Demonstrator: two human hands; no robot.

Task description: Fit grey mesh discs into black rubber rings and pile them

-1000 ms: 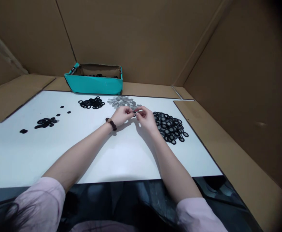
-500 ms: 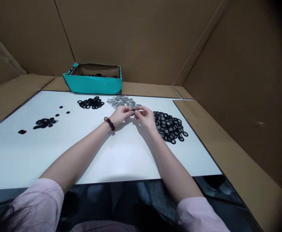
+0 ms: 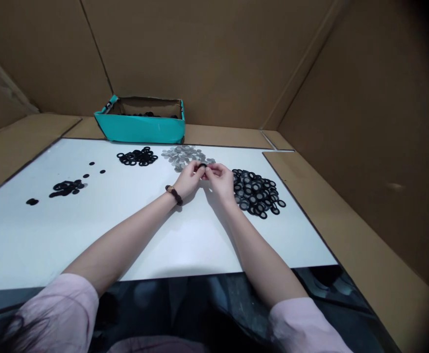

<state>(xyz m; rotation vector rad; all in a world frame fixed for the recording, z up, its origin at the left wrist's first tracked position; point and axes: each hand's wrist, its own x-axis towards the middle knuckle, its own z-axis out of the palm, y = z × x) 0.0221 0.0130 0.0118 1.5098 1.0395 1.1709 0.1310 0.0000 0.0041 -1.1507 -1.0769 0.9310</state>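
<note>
My left hand (image 3: pixel 189 177) and my right hand (image 3: pixel 220 180) meet over the white board (image 3: pixel 163 235), fingertips pinched together on a small black ring (image 3: pixel 202 167). A beaded bracelet (image 3: pixel 174 194) sits on my left wrist. Just beyond the fingers lies a pile of grey discs (image 3: pixel 184 155). Right of my right hand is a large heap of black rings with grey centres (image 3: pixel 257 191). A smaller pile of plain black rings (image 3: pixel 137 156) lies to the far left of the discs.
A teal box (image 3: pixel 141 125) stands at the back with dark parts inside. More black pieces (image 3: pixel 65 187) are scattered at the board's left. Cardboard walls (image 3: pixel 365 113) close in the back and right side.
Both hands have shifted slightly away from me toward the grey discs, still pinched together on the ring. The left wrist has turned a little.
</note>
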